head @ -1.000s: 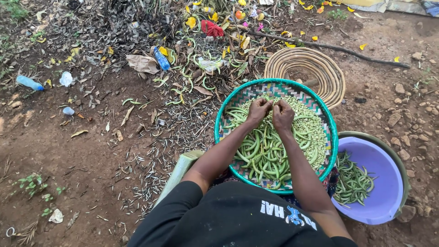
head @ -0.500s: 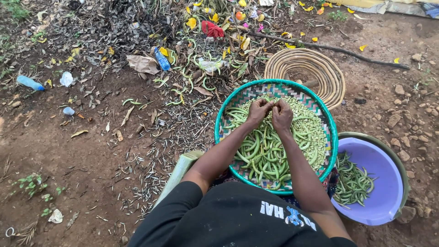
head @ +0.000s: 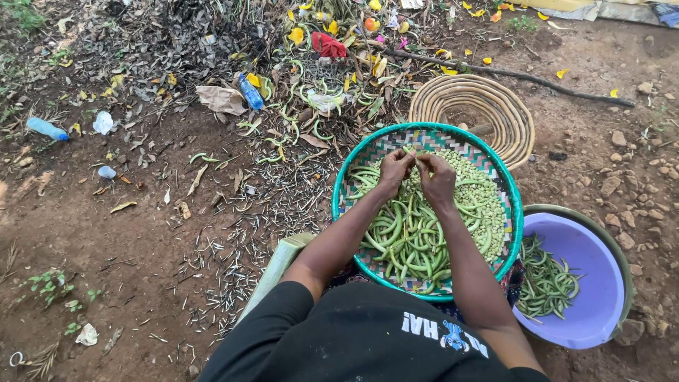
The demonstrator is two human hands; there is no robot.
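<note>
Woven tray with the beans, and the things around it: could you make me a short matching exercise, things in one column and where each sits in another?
Things:
1. woven tray
2. purple basin
3. coiled ring mat
4. blue plastic bottle

Places:
A. on bare dirt far to the left
B. under both hands, holding pods and shelled beans
C. just beyond the tray, partly behind its far rim
D. to the right of the tray, with a small pile of green pods inside

Pairs: 1-B, 2-D, 3-C, 4-A.

The left hand and right hand meet over the tray, pinching a pod.
</note>
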